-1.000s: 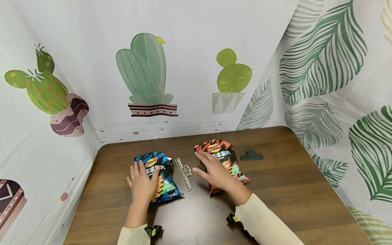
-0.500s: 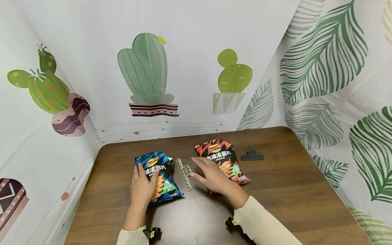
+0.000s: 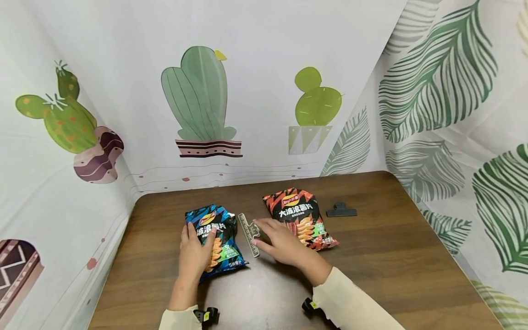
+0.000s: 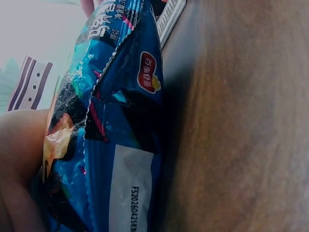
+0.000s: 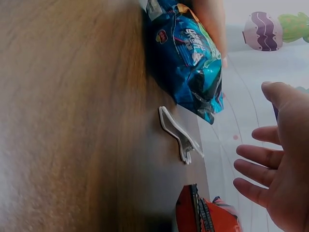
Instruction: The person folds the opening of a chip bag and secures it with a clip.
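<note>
A blue bag of potato chips (image 3: 216, 245) lies on the left of the table. My left hand (image 3: 193, 254) holds it, fingers along its left side and thumb over the front. Close up in the left wrist view, the bag (image 4: 125, 106) shows its crimped seam beside the hand (image 4: 19, 159). My right hand (image 3: 282, 243) is over a pale clip with a ruler-like edge (image 3: 249, 236), its fingertips overlapping the clip's right side in the head view. In the right wrist view the right hand (image 5: 289, 154) has spread fingers with nothing between them, apart from the clip (image 5: 176, 133).
A red bag of potato chips (image 3: 299, 215) lies right of the pale clip, partly behind the right hand. Farther right sits a dark clip (image 3: 341, 210). The brown wooden table (image 3: 392, 256) meets a cactus-print cloth (image 3: 264, 91) at its back edge.
My right hand has moved left and down off the red bag to the pale clip. The left fingers have drawn in along the blue bag's left side.
</note>
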`<state>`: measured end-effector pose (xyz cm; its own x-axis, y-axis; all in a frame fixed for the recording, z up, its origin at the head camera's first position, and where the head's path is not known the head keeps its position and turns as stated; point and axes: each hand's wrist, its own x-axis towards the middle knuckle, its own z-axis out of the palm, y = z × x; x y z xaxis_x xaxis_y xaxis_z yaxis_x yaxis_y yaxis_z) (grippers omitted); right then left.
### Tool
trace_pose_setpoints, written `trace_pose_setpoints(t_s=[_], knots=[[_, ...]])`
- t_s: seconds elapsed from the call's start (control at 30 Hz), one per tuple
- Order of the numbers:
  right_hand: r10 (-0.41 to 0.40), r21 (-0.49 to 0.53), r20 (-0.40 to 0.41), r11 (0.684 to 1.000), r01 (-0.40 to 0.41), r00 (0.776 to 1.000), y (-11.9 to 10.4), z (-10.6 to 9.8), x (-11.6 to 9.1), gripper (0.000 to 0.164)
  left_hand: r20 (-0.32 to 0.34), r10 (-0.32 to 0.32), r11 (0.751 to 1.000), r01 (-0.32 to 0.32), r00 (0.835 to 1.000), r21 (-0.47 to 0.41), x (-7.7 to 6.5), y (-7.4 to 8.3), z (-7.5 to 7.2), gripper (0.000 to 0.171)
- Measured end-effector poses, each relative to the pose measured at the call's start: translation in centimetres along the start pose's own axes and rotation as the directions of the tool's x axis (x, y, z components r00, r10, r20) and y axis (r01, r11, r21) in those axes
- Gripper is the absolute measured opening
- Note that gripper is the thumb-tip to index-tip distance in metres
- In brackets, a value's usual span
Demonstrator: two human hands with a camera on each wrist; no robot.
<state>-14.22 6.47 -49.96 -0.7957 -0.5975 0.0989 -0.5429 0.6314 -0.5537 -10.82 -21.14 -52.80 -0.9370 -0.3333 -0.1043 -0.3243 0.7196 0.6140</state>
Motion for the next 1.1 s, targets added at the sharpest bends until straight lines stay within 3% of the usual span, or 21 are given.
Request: trace_pose_setpoints(t_s=[0.43, 0.7, 1.1], knots=[[0.0, -0.006, 0.051, 1.0, 0.0, 0.999, -0.7, 0.7, -0.3, 0.065, 0.009, -0.011, 0.999, 0.012, 1.0, -0.036, -0.2, 0.0, -0.1, 0.105], [0.026, 0.019, 0.11, 0.999, -0.029, 0.994, -1.2, 1.3, -0.1, 0.064, -0.011, -0.005, 0.997, 0.005, 1.0, -0.071, -0.5, 0.2, -0.2, 0.106], [0.014, 0.057, 0.133, 0.998, -0.022, 0.991, -1.3, 2.6, 0.2, 0.066, -0.061, 0.026, 0.997, -0.03, 0.998, -0.07, -0.9, 0.7, -0.1, 0.104]])
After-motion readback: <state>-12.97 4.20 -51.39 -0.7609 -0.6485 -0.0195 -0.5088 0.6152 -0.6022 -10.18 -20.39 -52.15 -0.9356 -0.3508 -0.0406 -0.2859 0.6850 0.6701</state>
